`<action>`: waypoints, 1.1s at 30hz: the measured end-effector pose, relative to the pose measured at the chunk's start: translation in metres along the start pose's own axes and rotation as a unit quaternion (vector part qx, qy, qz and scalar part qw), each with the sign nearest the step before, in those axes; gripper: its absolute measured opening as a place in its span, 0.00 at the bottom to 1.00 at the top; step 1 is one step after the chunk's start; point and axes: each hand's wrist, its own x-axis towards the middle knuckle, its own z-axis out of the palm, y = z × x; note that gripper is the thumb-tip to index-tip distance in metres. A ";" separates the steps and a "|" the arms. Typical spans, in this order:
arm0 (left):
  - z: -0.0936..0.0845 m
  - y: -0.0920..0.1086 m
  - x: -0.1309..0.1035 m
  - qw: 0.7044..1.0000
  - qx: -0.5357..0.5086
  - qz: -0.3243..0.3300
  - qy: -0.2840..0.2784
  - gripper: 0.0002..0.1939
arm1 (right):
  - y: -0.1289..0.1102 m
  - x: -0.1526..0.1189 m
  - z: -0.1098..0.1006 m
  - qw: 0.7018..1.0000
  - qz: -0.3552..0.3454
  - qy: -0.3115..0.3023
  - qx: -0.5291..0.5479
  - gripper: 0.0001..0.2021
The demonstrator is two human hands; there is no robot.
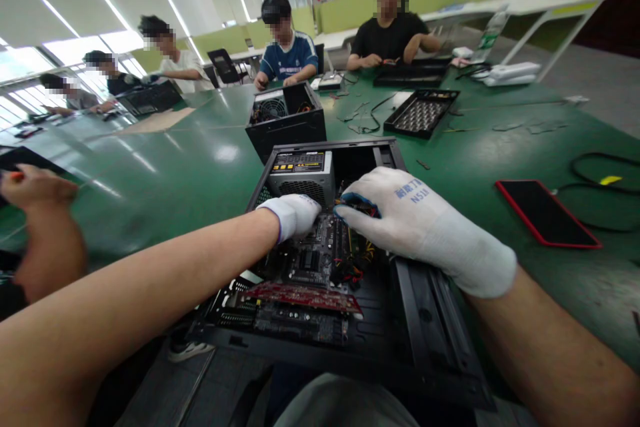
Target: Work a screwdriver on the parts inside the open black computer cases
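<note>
An open black computer case [425, 313] lies in front of me, with a power supply [303, 183] at its far left and a red card [305, 298] across the motherboard [310, 257]. My left hand [295, 215], in a white glove, reaches in just below the power supply; its fingers are curled and their tips hidden. My right hand [395, 213], in a white glove with blue print, is bent over the board's far right edge, thumb and fingers closing around cables that are partly hidden. Black, yellow and red cables [353, 270] bunch below it.
Another computer case [287, 117] stands just beyond mine on the green table [215, 180]. A black slotted panel [423, 112] lies farther right, and a red-edged black tablet [547, 213] at the right. Several people sit around; a person's bare hand [43, 187] is at the left.
</note>
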 end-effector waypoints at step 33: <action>0.002 0.002 0.008 1.000 0.003 0.018 -0.003 0.23 | 0.000 0.002 -0.002 0.999 0.023 -0.003 0.022 0.20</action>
